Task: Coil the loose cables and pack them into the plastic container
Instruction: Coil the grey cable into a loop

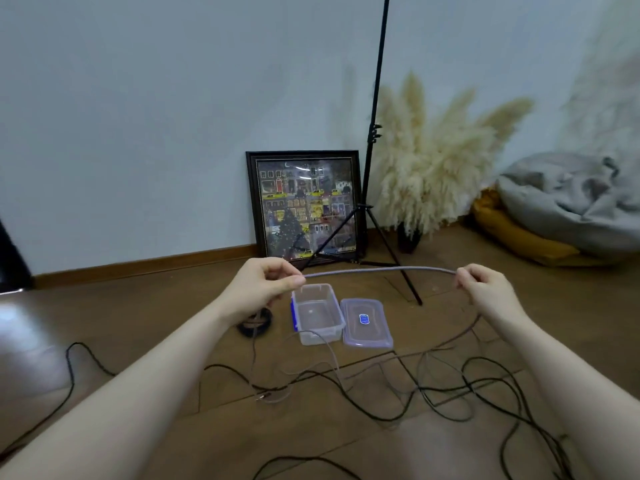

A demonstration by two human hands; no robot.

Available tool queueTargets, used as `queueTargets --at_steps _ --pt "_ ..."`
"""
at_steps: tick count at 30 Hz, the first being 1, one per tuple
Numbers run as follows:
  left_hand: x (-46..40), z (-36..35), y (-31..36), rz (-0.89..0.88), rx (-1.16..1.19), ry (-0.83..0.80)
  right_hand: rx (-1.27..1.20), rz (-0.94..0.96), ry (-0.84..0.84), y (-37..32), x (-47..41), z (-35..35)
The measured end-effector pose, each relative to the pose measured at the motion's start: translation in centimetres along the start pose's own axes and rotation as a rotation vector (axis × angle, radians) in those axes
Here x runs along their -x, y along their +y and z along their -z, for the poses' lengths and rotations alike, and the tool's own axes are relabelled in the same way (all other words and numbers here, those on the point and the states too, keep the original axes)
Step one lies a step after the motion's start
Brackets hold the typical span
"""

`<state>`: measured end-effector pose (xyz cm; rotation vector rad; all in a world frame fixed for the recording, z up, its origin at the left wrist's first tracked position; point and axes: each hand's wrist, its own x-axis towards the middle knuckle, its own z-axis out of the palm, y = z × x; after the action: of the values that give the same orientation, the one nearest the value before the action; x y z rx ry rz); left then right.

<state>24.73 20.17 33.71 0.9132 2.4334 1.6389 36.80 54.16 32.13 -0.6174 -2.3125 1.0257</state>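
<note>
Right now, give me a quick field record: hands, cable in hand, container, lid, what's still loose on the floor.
left hand: pinches one end of the grey cable's raised span
right hand: pinches the other end of the span
grey cable: stretched between the hands above the container, rest trails to the floor
container: open, on the floor, looks empty
lid: off, flat on the floor right of the container
coiled cable: dark coil left of the container, partly hidden by the left hand
black cables: loose, tangled on the floor

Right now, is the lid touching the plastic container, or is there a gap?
Cannot tell. In the head view the lid lies flat on the floor right beside the plastic container, edges close, but contact is not plain.
</note>
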Motion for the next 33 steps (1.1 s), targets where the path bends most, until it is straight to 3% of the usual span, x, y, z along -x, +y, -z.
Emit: queueTargets --at_steps 4,7,11,15,18,27,29,33 --pt "1.2 0.4 -1.2 -0.032 -0.119 -0.031 0.074 -0.146 -0.083 1.0 0.1 -0.9" --pt "2.3 0.2 -2.3 -0.099 -0.179 0.052 -0.005 -0.088 -0.188 -1.6 0.8 -2.8" --pt "3.6 -0.6 -3.0 -0.142 -0.135 0.111 -0.145 0.126 -0.478 -7.2 3.9 -7.4" --pt "4.3 -1.5 -3.1 -0.172 -0.174 0.116 -0.277 0.184 -0.846 -11.8 6.7 -11.6" --pt "3.7 -1.0 -3.6 -0.099 -0.174 0.148 -0.206 0.209 -0.767 -12.6 6.6 -12.9" --pt "1.4 1.0 -7.8 0.173 -0.350 0.118 -0.293 0.075 -0.138 -9.8 3.0 -11.9" --pt "0.9 0.9 -7.7 0.152 -0.286 0.183 -0.243 0.051 -0.142 -9.1 2.7 -10.9" --pt "0.1 0.4 -6.6 0.105 -0.083 0.241 -0.060 -0.018 -0.419 -8.5 3.3 -10.4"
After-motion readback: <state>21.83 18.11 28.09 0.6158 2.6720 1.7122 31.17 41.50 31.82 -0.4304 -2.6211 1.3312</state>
